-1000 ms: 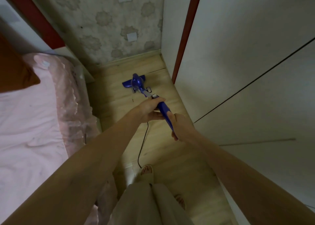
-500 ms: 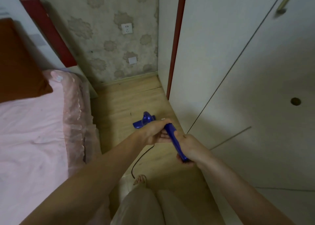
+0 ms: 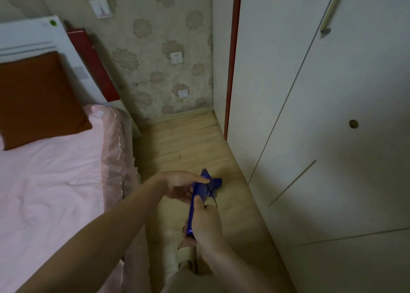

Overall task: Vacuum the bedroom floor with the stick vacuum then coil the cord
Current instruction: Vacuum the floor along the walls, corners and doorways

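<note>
A: What sits at nine o'clock?
B: The pink bed (image 3: 51,181).
A: And the hands?
B: Left hand (image 3: 180,186) curls around the blue stick vacuum (image 3: 195,200) at six o'clock; right hand (image 3: 206,224) grips its handle just below, over the wood floor (image 3: 188,142).
A: At three?
B: White wardrobe (image 3: 332,137).

1. One blue stick vacuum (image 3: 195,195) was in view, with one black cord (image 3: 213,198) showing beside it.
2. Two hands held it: the left hand (image 3: 179,187) and the right hand (image 3: 205,223).
3. One bed (image 3: 51,181) carried one orange pillow (image 3: 37,99).
4. Three wall plates showed: one light switch (image 3: 101,9), one power socket (image 3: 176,57) and one blank plate (image 3: 183,93).
5. One metal bar handle (image 3: 331,9) was on the wardrobe (image 3: 332,137).
6. One slippered foot (image 3: 185,246) was visible.
</note>
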The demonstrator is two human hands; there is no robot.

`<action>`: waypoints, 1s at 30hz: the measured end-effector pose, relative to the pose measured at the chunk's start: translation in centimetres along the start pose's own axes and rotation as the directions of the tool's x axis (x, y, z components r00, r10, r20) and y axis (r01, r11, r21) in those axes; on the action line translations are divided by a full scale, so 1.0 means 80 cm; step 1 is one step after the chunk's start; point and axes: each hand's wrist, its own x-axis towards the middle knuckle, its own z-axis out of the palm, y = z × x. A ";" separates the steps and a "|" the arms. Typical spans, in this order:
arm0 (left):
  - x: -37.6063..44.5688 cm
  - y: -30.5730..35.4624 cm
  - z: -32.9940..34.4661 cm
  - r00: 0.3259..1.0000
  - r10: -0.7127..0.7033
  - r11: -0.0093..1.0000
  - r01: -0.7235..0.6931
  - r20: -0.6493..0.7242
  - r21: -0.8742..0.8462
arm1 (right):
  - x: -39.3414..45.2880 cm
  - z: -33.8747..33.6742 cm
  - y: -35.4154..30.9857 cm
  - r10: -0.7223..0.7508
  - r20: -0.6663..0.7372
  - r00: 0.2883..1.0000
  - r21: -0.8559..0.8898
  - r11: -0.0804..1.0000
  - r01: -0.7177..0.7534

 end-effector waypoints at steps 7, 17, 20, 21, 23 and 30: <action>0.045 0.020 0.011 0.977 0.082 0.973 -0.121 -0.197 -0.195 | 0.068 -0.036 -0.012 -0.091 -0.018 0.996 -0.157 0.984 0.087; 0.147 0.085 -0.028 0.973 0.068 0.976 -0.111 -0.222 -0.188 | 0.182 -0.049 -0.048 -0.089 -0.098 0.991 -0.280 0.958 0.059; 0.167 0.107 -0.068 0.969 0.073 0.977 -0.117 -0.235 -0.178 | 0.224 -0.027 -0.076 -0.064 -0.114 0.991 -0.254 0.967 0.033; 0.174 0.114 -0.082 0.969 0.078 0.978 -0.119 -0.236 -0.168 | 0.238 -0.018 -0.084 -0.060 -0.113 0.992 -0.246 0.969 0.031; 0.187 0.129 -0.112 0.969 0.083 0.982 -0.119 -0.232 -0.148 | 0.265 -0.002 -0.102 -0.056 -0.114 0.992 -0.235 0.972 0.028; 0.221 0.182 -0.184 0.964 0.101 0.984 -0.133 -0.247 -0.119 | 0.331 0.033 -0.161 -0.069 -0.134 0.989 -0.275 0.961 0.030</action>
